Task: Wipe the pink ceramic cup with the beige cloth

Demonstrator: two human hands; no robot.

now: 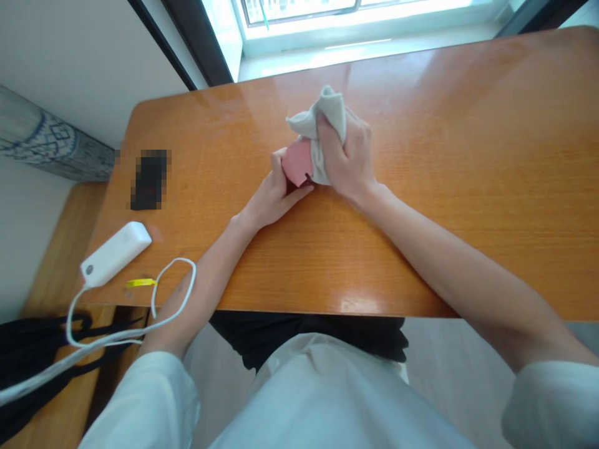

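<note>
A small pink object (297, 161) with a rounded side and a dark mark at its lower edge is held just over the wooden table (444, 206); its kind I cannot make out. My left hand (276, 196) grips it from the left, thumb along the near side. In my right hand (350, 153) is a bunched white cloth (331, 109), pressed against the right side of the pink object and covering part of it. One end of the cloth sticks up above my right thumb.
On the table's left side lie a white power strip (116, 254) and a pixelated dark rectangle (150, 179). A white cable (110, 340) with a yellow tag (141, 282) runs by my left forearm. A window (304, 12) stands beyond the far edge, a curtain (56, 137) at left.
</note>
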